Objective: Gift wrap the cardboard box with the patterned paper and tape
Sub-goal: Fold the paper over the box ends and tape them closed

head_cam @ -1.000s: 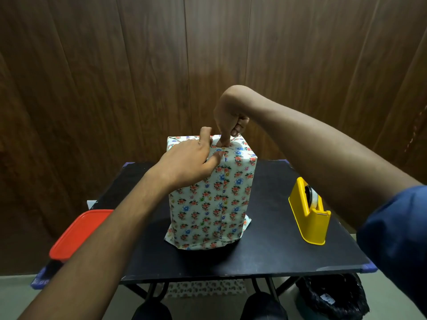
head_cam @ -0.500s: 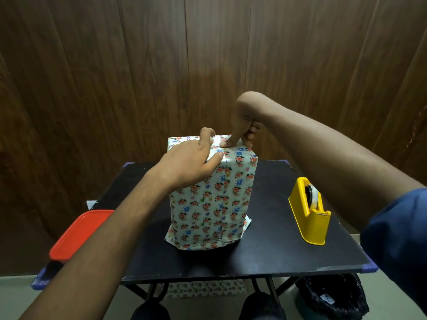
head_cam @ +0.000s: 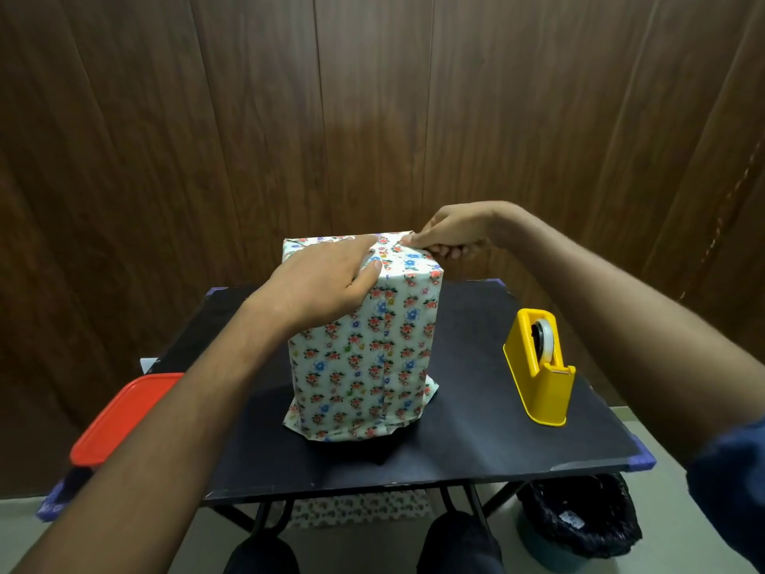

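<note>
Black folding table [head_cam: 476, 441], bearing at its centre one upright cardboard box [head_cam: 364, 350] covered in floral patterned paper [head_cam: 397, 325], the paper's loose lower edge flaring out on the tabletop. Yellow tape dispenser [head_cam: 538, 374] right of the box, apart from it; red lid [head_cam: 120, 416] left of the box at the table's edge; black-lined bin [head_cam: 579, 519] on the floor, below and right of the box. Left hand [head_cam: 318, 283] lying across the box's top near corner, fingers fairly straight, pressing the paper down; right hand [head_cam: 451, 238] at the box's top right edge, fingers curled, pinching a fold of paper.
</note>
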